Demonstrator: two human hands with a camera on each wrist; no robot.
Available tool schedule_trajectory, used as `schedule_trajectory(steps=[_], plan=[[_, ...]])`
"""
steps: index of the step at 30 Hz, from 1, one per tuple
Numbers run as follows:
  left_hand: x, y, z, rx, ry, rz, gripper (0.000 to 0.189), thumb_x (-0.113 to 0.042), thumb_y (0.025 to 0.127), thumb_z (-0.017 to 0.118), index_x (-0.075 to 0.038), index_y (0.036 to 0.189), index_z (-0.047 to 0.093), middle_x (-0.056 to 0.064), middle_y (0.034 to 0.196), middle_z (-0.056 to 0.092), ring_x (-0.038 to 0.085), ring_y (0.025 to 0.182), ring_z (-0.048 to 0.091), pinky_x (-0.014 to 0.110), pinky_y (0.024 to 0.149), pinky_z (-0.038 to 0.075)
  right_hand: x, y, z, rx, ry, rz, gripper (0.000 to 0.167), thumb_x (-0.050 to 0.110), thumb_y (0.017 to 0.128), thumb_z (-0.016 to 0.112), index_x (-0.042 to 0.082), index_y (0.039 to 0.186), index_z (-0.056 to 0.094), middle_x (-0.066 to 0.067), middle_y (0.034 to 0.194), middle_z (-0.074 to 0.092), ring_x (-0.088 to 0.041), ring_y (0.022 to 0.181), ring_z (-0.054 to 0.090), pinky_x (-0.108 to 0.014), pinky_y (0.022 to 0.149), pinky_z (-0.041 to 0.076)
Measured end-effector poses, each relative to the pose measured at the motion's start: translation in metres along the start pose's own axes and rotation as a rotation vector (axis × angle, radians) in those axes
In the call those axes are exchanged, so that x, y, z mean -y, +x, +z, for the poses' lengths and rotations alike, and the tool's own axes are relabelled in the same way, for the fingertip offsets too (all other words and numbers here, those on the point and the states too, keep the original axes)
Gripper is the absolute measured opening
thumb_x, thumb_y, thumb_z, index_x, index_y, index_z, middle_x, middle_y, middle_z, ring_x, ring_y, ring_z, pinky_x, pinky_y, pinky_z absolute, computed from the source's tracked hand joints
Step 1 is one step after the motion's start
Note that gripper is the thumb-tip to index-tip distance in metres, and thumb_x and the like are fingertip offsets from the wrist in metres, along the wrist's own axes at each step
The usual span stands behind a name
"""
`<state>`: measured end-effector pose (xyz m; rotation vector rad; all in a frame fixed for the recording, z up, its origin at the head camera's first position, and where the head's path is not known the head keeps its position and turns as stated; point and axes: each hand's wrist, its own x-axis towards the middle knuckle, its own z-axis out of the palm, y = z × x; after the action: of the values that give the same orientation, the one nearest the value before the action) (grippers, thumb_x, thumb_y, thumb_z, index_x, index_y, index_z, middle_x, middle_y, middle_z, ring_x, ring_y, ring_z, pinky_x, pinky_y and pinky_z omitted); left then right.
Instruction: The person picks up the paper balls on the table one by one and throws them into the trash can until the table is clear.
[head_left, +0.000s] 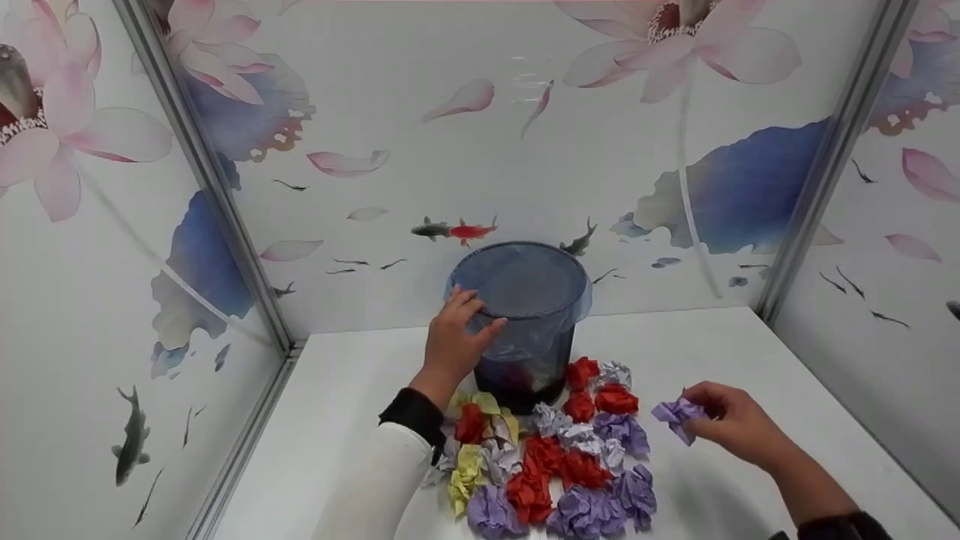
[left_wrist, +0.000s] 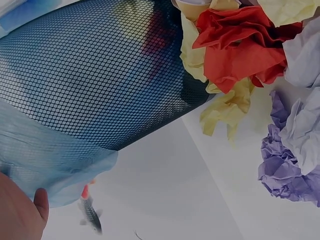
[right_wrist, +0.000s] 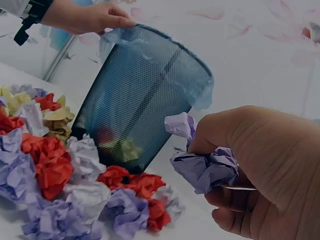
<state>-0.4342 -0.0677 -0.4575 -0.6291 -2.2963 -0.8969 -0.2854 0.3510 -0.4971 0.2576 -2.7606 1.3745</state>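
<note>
Left hand (head_left: 456, 341) holding bin (head_left: 529, 341), paper (head_left: 677, 417) in right hand (head_left: 739, 426).

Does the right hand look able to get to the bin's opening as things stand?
Probably yes: the right hand, holding purple paper, is right of the mesh bin, whose top is open; the left hand, at its left edge, leaves most of it uncovered.

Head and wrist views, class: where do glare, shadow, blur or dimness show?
Head view: glare streaks on the back wall, soft shadow on the table below the right hand; left wrist view: red and yellow blurred through the mesh wastebasket; right wrist view: purple paper ball dimly lit.
</note>
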Motion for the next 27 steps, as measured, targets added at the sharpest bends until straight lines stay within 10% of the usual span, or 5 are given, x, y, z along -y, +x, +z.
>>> schedule_trajectory(steps=[18,27], plan=[[0.004,-0.002,0.001,-0.016,0.044,0.028,0.055,-0.061,0.094,0.064,-0.011,0.115,0.074,0.012,0.137,0.066,0.036,0.149,0.045,0.052,0.115,0.045,0.131,0.099,-0.062,0.0,-0.366,-0.282,0.023,0.006,0.089,0.069,0.011,0.112,0.071,-0.008,0.101,0.07,-0.021,0.086,0.062,-0.027,0.07,0.054],[0.002,0.0,0.002,-0.032,0.067,0.054,0.054,-0.061,0.094,0.064,-0.011,0.115,0.074,0.01,0.135,0.067,0.037,0.147,0.047,0.055,0.112,0.048,0.186,0.139,-0.055,-0.045,-0.385,-0.382,0.022,0.009,0.093,0.066,0.009,0.115,0.07,-0.012,0.106,0.071,-0.026,0.09,0.064,-0.036,0.078,0.055]])
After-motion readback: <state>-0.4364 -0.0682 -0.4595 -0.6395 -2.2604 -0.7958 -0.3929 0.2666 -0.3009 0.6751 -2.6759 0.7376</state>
